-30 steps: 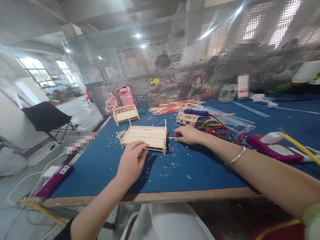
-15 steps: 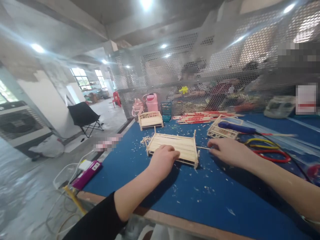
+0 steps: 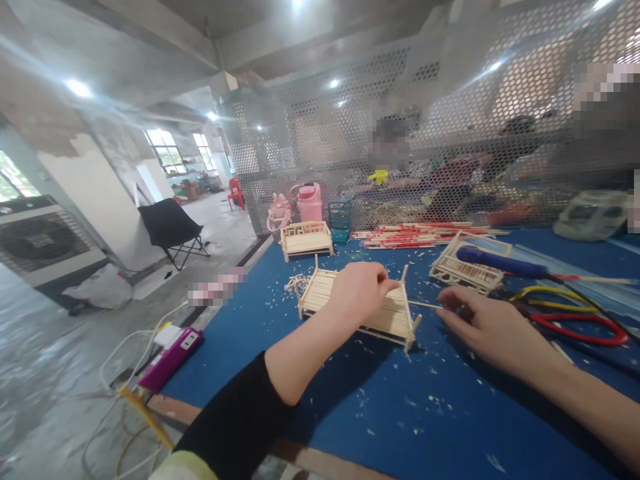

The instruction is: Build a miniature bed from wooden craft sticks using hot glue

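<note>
A miniature bed frame of thin pale wooden sticks stands on the blue tabletop, its slatted top partly hidden by my left hand. That hand is closed above the slats, thumb and fingers brought together near the frame's right end; what they pinch is too small to make out. To the right, my right hand pinches the end of a thin wooden stick. The stick points left to the frame's right side, and I cannot tell whether it touches.
A small stick bench stands behind. Red and pale sticks lie along the mesh partition. At right are another stick piece, a blue-handled tool and red-handled pliers. A purple power strip is at the left edge.
My left hand has lifted from the frame's front edge and moved right over the slats, its fingers now pinched. My right hand still holds the stick. The view has shifted slightly.
</note>
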The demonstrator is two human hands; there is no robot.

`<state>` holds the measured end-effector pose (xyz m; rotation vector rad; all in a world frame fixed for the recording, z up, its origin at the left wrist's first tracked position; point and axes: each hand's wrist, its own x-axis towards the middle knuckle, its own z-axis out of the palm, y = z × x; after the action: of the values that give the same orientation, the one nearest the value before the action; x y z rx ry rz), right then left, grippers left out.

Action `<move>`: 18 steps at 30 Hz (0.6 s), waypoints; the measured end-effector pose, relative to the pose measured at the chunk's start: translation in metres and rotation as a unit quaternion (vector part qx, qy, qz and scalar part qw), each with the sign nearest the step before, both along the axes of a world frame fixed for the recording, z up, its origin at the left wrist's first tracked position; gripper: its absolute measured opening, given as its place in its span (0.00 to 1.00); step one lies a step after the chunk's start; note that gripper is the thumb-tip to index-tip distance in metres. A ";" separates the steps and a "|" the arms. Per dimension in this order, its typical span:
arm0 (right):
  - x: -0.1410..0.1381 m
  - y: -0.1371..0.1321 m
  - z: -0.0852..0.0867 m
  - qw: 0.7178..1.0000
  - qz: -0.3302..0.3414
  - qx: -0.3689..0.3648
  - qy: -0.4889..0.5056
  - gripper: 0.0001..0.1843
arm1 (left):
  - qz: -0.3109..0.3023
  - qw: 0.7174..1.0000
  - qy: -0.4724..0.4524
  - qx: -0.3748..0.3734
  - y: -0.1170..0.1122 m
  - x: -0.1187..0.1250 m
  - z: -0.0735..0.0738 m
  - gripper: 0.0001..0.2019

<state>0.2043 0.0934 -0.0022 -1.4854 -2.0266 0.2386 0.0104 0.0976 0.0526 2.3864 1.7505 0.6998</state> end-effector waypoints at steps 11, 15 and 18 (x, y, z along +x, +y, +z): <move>-0.001 -0.004 -0.007 0.980 0.056 0.181 0.066 0.14 | -0.018 0.985 -0.124 0.116 -0.003 -0.010 -0.042 0.06; 0.002 -0.003 -0.005 0.952 0.097 0.279 0.082 0.18 | 0.005 0.966 -0.224 0.133 0.006 -0.004 -0.033 0.03; 0.003 -0.006 -0.002 0.926 0.152 0.337 0.073 0.21 | 0.004 0.953 -0.279 0.120 0.015 0.005 -0.018 0.05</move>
<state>0.2070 0.0869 -0.0038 -0.7071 -1.9287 -0.2100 0.0150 0.1124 0.0346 2.0135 1.4936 1.4852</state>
